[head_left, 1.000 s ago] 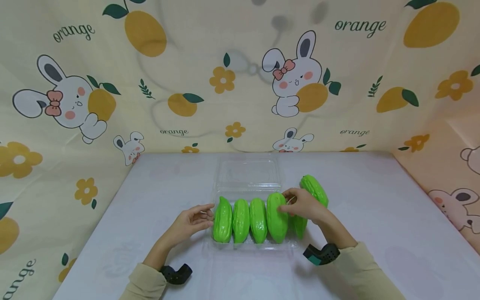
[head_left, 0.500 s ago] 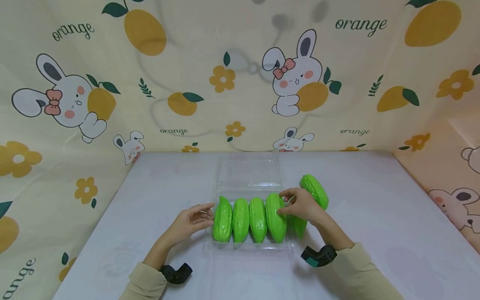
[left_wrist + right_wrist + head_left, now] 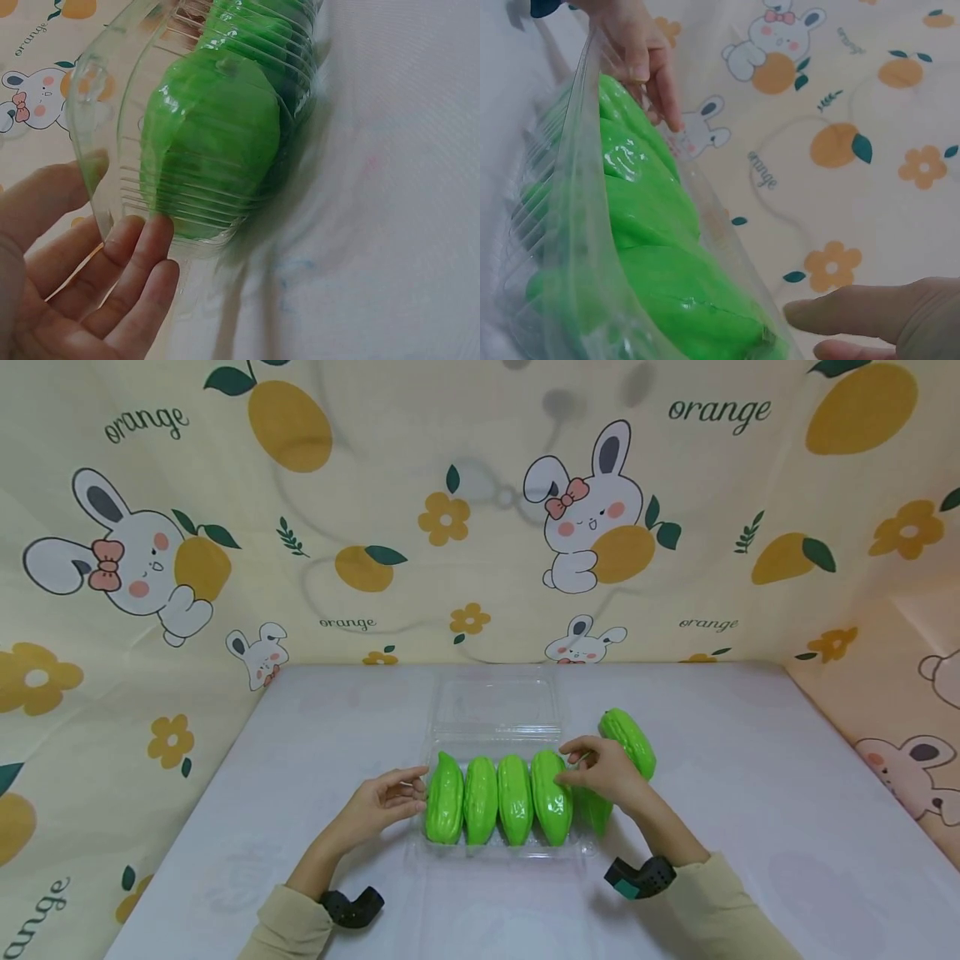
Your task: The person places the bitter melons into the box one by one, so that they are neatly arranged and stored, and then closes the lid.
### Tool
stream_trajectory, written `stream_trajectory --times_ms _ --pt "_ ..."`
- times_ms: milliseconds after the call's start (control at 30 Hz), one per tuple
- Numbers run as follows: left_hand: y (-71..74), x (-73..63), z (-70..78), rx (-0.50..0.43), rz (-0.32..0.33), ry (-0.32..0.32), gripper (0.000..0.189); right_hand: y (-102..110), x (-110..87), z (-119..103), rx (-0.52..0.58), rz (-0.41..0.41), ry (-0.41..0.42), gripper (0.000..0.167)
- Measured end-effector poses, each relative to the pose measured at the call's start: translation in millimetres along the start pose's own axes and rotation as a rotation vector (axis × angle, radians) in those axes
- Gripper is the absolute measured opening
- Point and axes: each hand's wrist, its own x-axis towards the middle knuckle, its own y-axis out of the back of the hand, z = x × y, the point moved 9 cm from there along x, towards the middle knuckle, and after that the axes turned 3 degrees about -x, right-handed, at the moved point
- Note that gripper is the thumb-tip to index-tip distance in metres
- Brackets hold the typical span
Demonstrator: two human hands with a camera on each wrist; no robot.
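Several glossy green ridged gourds, like bitter melons, lie side by side in a clear plastic box point(image 3: 510, 850) in the head view. My left hand point(image 3: 390, 797) is at the box's left end; in the left wrist view its fingers point(image 3: 154, 236) lie against the ribbed wall, with the clear rim between them and the top finger. My right hand point(image 3: 603, 768) is beside the rightmost gourd point(image 3: 551, 797) in the row, fingertips right at its side. In the right wrist view a straight finger point(image 3: 855, 311) points at that gourd's end. Another gourd point(image 3: 597, 812) sits partly hidden under the right hand.
A loose gourd point(image 3: 630, 742) lies on the white table point(image 3: 712, 760), behind the right hand. The box's clear lid point(image 3: 495, 706) is folded back towards the printed backdrop point(image 3: 480, 527).
The rightmost gourd in the row has come down and settled level with the others, as my right hand eased slightly left. My left hand has not moved.
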Motion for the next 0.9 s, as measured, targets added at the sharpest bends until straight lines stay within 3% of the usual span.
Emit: stream_trajectory --times_ms 300,900 --pt "-0.2 -0.1 -0.7 -0.003 -0.002 0.006 0.058 5.9 -2.9 3.9 0.097 0.027 -0.009 0.040" --pt "-0.1 -0.6 -0.9 -0.006 0.006 0.015 0.058 25.7 -11.3 13.1 0.138 0.066 -0.041 0.037"
